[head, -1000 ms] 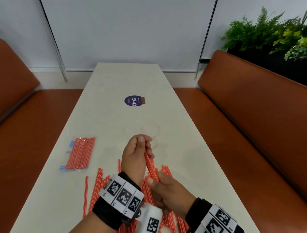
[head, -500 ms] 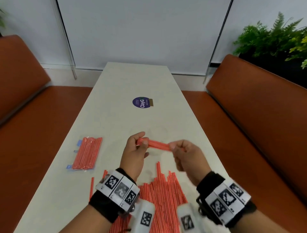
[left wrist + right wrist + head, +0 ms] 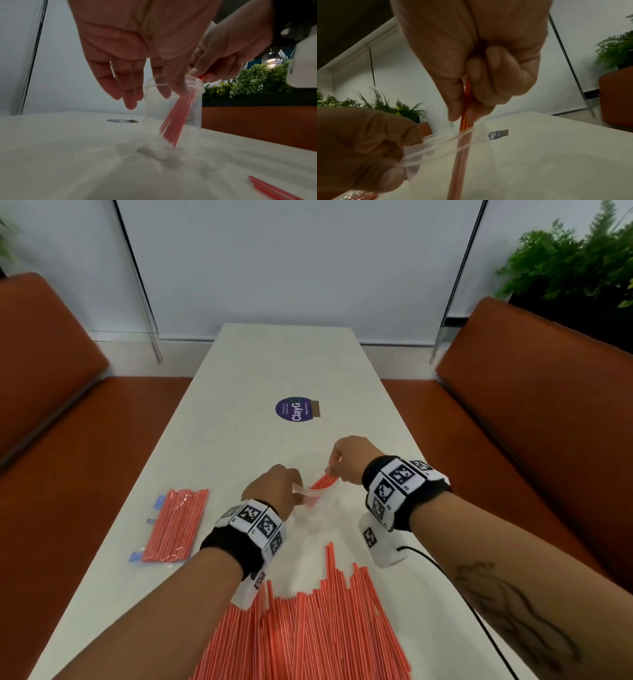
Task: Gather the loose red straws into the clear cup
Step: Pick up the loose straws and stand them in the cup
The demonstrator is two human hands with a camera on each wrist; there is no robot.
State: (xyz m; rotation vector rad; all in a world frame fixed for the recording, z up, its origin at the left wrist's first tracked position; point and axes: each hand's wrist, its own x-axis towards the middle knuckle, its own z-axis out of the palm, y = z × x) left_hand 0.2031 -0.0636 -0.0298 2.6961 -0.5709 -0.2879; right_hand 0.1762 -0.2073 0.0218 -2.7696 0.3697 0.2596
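The clear cup (image 3: 313, 508) stands on the white table (image 3: 239, 440), hard to make out in the head view. My left hand (image 3: 296, 491) holds the cup (image 3: 193, 115) at its rim (image 3: 436, 147). My right hand (image 3: 337, 470) pinches the top of a small bundle of red straws (image 3: 322, 482). The bundle (image 3: 178, 117) leans inside the cup with its lower ends near the bottom. From the right wrist the straws (image 3: 462, 148) run down through the rim. A big pile of loose red straws (image 3: 308, 628) lies on the table's near end, under my forearms.
A sealed packet of red straws (image 3: 174, 525) lies at the left of the table. A round purple sticker (image 3: 294, 409) sits farther along the table. Orange benches (image 3: 531, 422) flank both sides. A black cable (image 3: 445, 570) trails from my right wrist.
Half a second ago both hands held the bundle level above the table. Now my right hand has tipped it down into the cup, and my left hand has moved to the cup's rim.
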